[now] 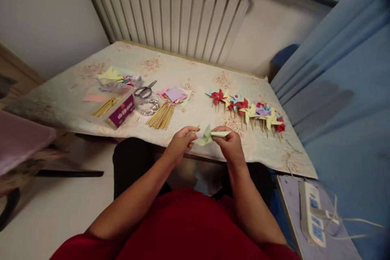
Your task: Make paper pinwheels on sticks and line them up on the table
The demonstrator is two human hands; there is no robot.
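Observation:
My left hand (182,141) is closed on a thin wooden stick (197,128), whose tip pokes out above the fingers. In my right hand (229,143) is a pale green paper pinwheel (207,135), pinched by one of its blades. Both hands are close together over the front edge of the table, with the pinwheel between them. Whether the stick touches the pinwheel I cannot tell. Beyond the right hand, finished pinwheels (250,110) in red, yellow, blue and purple lie in a row. A bundle of sticks (161,115) lies beyond the left hand.
Coloured paper squares (176,94) are stacked behind the sticks. Scissors (145,89) rest across a round clear container of pins (148,106). Left of it stand a purple-labelled plastic box (122,110) and more paper (111,74). A power strip (313,215) with cables is at the lower right.

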